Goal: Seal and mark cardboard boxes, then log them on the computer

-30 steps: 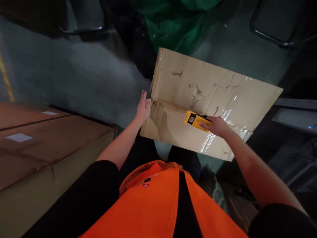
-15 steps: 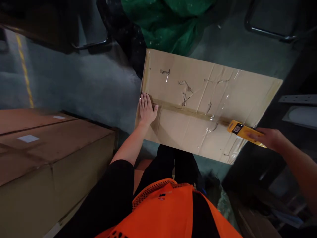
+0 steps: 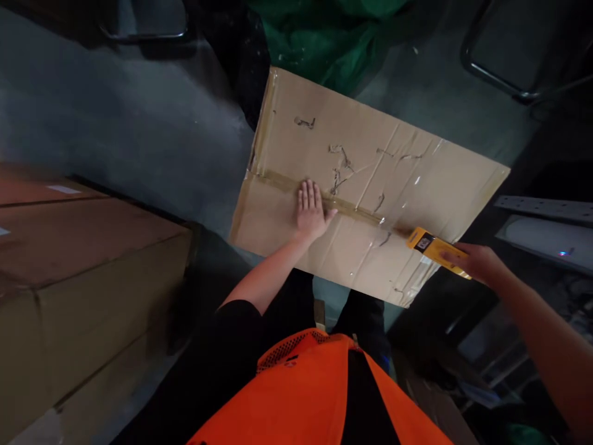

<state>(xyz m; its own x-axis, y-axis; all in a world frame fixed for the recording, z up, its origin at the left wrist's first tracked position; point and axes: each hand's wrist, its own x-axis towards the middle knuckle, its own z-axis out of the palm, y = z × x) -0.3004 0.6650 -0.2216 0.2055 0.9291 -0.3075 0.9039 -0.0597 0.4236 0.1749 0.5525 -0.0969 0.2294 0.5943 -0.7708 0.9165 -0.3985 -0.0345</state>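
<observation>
A large cardboard box point(image 3: 287, 228) lies in front of me, tilted in view, with brown tape along its middle seam and black marks on its top. My left hand point(image 3: 311, 213) rests flat on the tape seam, fingers stretched out and holding nothing. At the right end of the box, my right hand point(image 3: 477, 259) is closed around a slim yellow box point(image 3: 438, 250) with a dark printed patch. The yellow box's far end is over the seam; whether it touches the cardboard I cannot tell.
Large closed cartons point(image 3: 92, 241) stand at the left. A green sheet or bag point(image 3: 319, 46) lies beyond the box. Metal tube legs point(image 3: 495, 74) are at the upper right, and a perforated metal rail point(image 3: 546, 207) is at the right.
My left hand has slid from the box's left edge rightward along the tape seam. My right hand still holds the yellow box near the right end. The view has shifted and turned a little.
</observation>
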